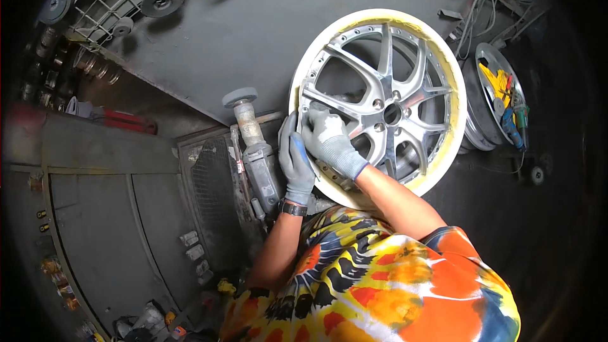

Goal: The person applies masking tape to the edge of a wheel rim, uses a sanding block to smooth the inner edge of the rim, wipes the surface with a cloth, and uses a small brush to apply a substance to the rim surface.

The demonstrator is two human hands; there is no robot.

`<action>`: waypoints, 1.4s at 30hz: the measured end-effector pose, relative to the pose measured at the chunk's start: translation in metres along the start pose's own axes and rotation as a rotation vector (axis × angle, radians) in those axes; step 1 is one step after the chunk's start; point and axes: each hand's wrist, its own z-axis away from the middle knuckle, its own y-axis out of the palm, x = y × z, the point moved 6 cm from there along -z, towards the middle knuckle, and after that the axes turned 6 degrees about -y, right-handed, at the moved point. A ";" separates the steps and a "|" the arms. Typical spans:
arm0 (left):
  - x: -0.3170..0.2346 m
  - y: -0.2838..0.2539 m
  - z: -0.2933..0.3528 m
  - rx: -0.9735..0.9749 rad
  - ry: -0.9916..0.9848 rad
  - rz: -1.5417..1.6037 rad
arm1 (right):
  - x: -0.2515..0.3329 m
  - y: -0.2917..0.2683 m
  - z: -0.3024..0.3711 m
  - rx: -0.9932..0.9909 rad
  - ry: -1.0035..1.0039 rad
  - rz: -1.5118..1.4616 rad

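A large alloy wheel [386, 85] with silver double spokes is tilted up in front of me, its pale outer lip edged with yellow tape [452, 63]. My left hand [295, 161], in a grey glove with a dark watch below it, lies along the left edge of the lip with fingers stretched out. Just inside that edge, my right hand [332, 139], also in a grey glove, is closed near the end of a left spoke. Its fingertips press in against the rim, and whatever they hold is hidden by the hand.
Left of the wheel stands a grey grinding machine [261, 174] with a round wheel [239, 96] on top. Wire racks [120, 0] carry several discs behind. Another wheel [491, 114] at right holds coloured tools. A grey cabinet [95, 215] stands at left.
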 end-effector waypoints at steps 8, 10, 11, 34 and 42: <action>0.006 -0.004 0.001 -0.054 -0.052 0.074 | 0.007 -0.002 0.008 -0.011 -0.071 0.011; -0.001 -0.002 0.001 -0.038 -0.026 0.053 | 0.007 -0.006 -0.015 -0.107 -0.031 -0.021; -0.006 0.000 0.004 -0.025 -0.016 0.043 | 0.004 -0.013 -0.020 -0.206 0.019 -0.057; 0.012 -0.004 0.008 -0.015 -0.010 0.057 | 0.004 0.006 0.013 -0.100 -0.040 -0.062; -0.001 -0.005 -0.008 -0.008 -0.012 0.011 | 0.006 0.006 0.019 -0.003 -0.077 -0.009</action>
